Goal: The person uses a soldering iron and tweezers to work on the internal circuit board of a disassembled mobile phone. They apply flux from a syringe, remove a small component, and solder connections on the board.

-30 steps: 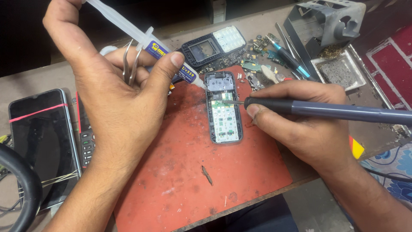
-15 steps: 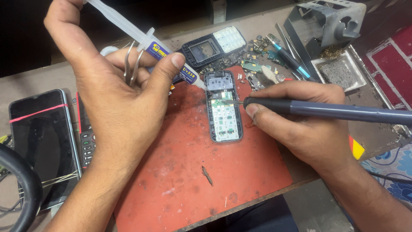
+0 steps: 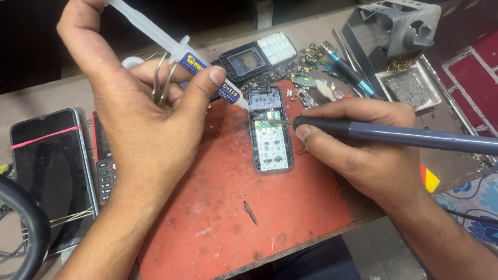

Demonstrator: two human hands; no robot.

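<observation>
An opened keypad phone (image 3: 270, 136) with its circuit board bare lies on a red work mat (image 3: 233, 207). My left hand (image 3: 140, 119) holds a clear flux syringe (image 3: 176, 49) with its nozzle at the phone's upper left corner, and metal tweezers (image 3: 162, 80) are tucked in the same hand. My right hand (image 3: 363, 150) grips a dark soldering iron (image 3: 394, 136) whose tip touches the board near the top of the phone.
A black smartphone (image 3: 49, 171) with a red band and a small keypad phone (image 3: 104, 166) lie at the left. A phone front cover (image 3: 259, 57), loose parts, screwdrivers (image 3: 347, 67), a metal iron stand (image 3: 399, 26) and a sponge tray (image 3: 407, 88) sit at the back right.
</observation>
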